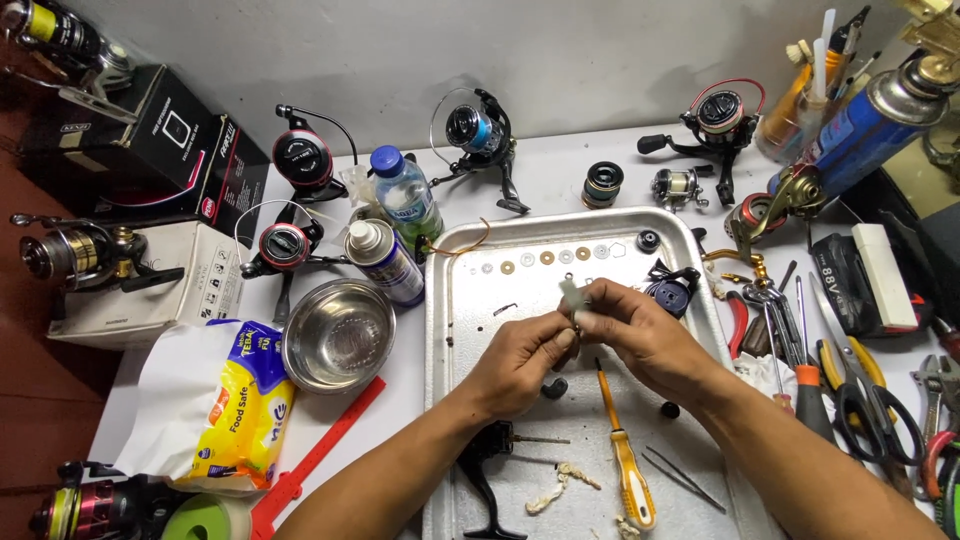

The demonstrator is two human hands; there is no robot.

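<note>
Directly over a dull, scuffed metal tray (pixel 450 400), both hands meet around a small pale wad (pixel 572 293) that looks soft and crumpled, like tissue or cloth; what it wraps, if anything, cannot be told. Along the tray's far edge runs a row of thin round washers (pixel 545 259), some brassy, some silvery. A yellow-handled screwdriver (pixel 626 462) lies near the right forearm, slim tweezers (pixel 683 478) lie beside it, and a black reel body (pixel 487 470) rests at the near edge. Left of the tray sits a shiny, rounded steel bowl (pixel 338 335), with a flat red ruler (pixel 318 455) slanting below it.

A glossy yellow and blue packet (pixel 243 412) lies on white plastic at the left. Behind the bowl stands a white and blue spray can (pixel 385 262), and next to it a clear bottle (pixel 405 199) with a blue cap and label. Black cardboard boxes (pixel 170 140) are stacked far left.

The left hand (pixel 518 362) pinches the wad's lower end between thumb and fingertips, knuckles raised. The right hand (pixel 640 335) closes its fingers on the wad from the other side, wrist angled inward.
</note>
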